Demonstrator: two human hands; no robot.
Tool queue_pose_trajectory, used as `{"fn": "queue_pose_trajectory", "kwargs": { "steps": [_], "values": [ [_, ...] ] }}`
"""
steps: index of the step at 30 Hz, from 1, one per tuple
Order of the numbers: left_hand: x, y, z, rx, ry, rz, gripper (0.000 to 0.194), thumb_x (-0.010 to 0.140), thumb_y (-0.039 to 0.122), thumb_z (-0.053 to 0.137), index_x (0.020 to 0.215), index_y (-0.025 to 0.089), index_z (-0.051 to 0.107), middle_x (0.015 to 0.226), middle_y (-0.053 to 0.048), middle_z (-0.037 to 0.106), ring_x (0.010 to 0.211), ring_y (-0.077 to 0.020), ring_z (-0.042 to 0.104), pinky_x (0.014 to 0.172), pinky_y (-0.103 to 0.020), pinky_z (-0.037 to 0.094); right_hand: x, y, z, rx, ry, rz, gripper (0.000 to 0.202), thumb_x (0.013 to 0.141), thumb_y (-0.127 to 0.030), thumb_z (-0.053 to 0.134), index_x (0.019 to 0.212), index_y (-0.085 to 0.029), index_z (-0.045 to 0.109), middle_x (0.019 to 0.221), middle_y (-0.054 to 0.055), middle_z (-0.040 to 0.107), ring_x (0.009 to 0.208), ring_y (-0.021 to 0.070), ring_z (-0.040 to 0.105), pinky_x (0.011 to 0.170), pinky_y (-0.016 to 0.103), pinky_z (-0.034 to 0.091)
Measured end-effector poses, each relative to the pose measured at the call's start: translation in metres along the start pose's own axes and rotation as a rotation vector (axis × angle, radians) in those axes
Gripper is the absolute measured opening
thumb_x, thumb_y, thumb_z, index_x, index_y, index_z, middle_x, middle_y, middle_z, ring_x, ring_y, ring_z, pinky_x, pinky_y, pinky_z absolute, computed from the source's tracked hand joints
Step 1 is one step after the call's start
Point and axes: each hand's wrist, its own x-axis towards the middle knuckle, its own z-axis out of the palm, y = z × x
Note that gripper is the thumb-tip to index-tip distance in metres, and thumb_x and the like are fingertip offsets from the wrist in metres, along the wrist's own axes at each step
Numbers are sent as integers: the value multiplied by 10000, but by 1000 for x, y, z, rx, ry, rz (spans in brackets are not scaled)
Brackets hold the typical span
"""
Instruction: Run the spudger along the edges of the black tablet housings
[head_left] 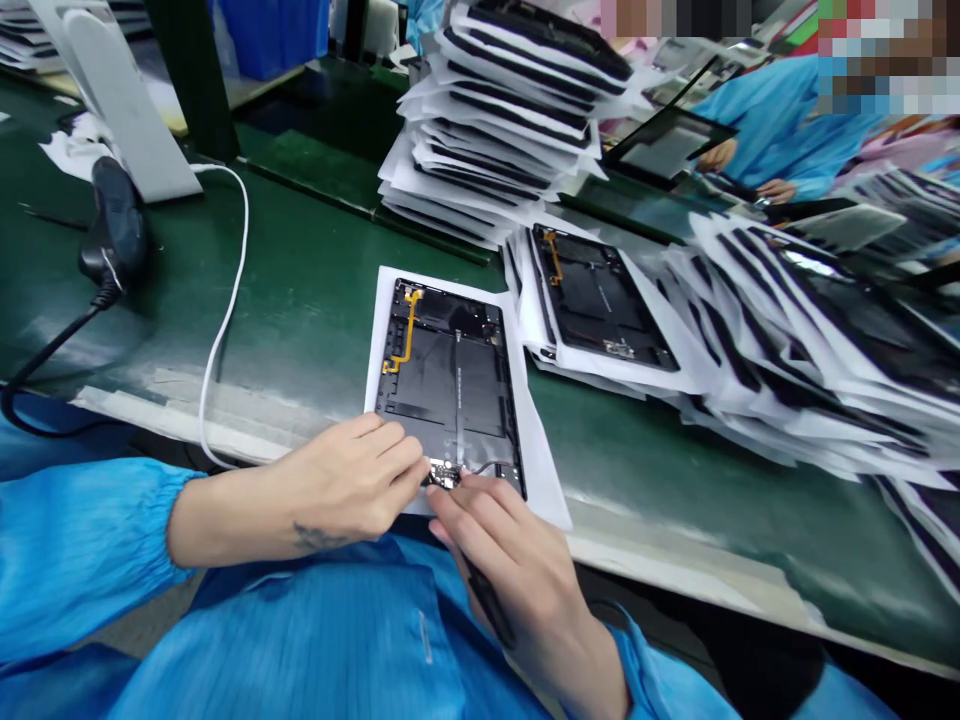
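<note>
An open tablet housing (435, 375), black inside with an orange flex cable (409, 335), lies on a white sheet (544, 480) at the bench's front edge. A small circuit board (444, 473) shows at its near end, between my hands. My left hand (367, 475) is closed, its fingertips pressed together at the board's left end; what they pinch is hidden. In my closed right hand (510, 540) is a slim black tool (489, 605), its handle running down under the palm. The tool's tip is hidden by my fingers near the board.
Right of the work lie piled tablet housings (600, 300) between white sheets, with a taller stack (502, 130) behind. On the left are a white stand (127, 100), a white cable (232, 260) and a black corded device (114, 225). A co-worker in blue (780, 120) sits across.
</note>
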Motion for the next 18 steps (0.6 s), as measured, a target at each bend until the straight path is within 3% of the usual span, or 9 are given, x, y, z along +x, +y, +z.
{"fn": "queue_pose_trajectory", "kwargs": {
  "steps": [3, 5, 7, 9, 12, 14, 16, 18],
  "values": [
    [-8, -6, -1, -86, -20, -10, 291, 982, 80, 413, 1085, 87, 685, 901, -97, 676, 781, -207, 605, 689, -345, 485, -3, 5, -1, 188, 118, 100, 232, 964, -84, 551, 1153, -167, 655, 956, 88, 710, 935, 208, 656, 817, 362, 572],
    [-14, -16, -3, -282, -12, -132, 384, 962, 44, 379, 1196, 139, 668, 1069, -96, 700, 1005, -214, 644, 866, -361, 520, -5, 10, 0, 283, 228, 182, 240, 956, -71, 555, 1115, -203, 678, 976, 72, 726, 948, 203, 671, 822, 357, 566],
    [-16, -29, -8, -541, 16, -409, 475, 938, 57, 389, 1339, 187, 606, 1346, -97, 624, 1286, -236, 558, 1062, -409, 471, -5, 15, 2, 320, 317, 247, 234, 948, -71, 568, 1065, -221, 705, 955, 56, 736, 925, 196, 681, 814, 345, 564],
    [-11, -40, -16, -829, 7, -777, 571, 937, 149, 454, 1504, 209, 450, 1584, -107, 410, 1436, -274, 432, 1140, -450, 430, -5, 19, 5, 348, 365, 292, 219, 949, -92, 576, 1026, -230, 727, 914, 44, 737, 883, 188, 684, 789, 330, 564],
    [8, -48, -28, -1246, -18, -1222, 836, 920, 330, 588, 1625, 225, 151, 1699, -117, 126, 1478, -303, 373, 1072, -430, 513, -7, 24, 9, 397, 380, 339, 210, 962, -138, 575, 1007, -243, 751, 881, 37, 737, 843, 185, 684, 763, 321, 564],
    [21, -49, -30, -1380, 38, -1368, 958, 898, 390, 654, 1632, 236, 58, 1706, -123, 60, 1471, -295, 381, 987, -382, 569, -8, 24, 12, 421, 385, 371, 206, 969, -168, 577, 1007, -255, 761, 878, 35, 737, 843, 188, 685, 758, 316, 563],
    [30, -48, -25, -1402, 109, -1415, 934, 902, 395, 663, 1625, 230, 94, 1682, -158, 161, 1407, -278, 465, 907, -345, 593, -7, 20, 14, 449, 408, 405, 203, 974, -196, 580, 1018, -265, 766, 879, 36, 732, 840, 188, 682, 745, 306, 563],
    [34, -49, -14, -1359, 82, -1334, 723, 941, 406, 597, 1557, 175, 299, 1548, -191, 425, 1265, -261, 588, 845, -328, 591, -6, 16, 16, 494, 461, 422, 213, 983, -208, 568, 1041, -273, 762, 869, 36, 722, 821, 184, 675, 731, 298, 569]
  ]
}}
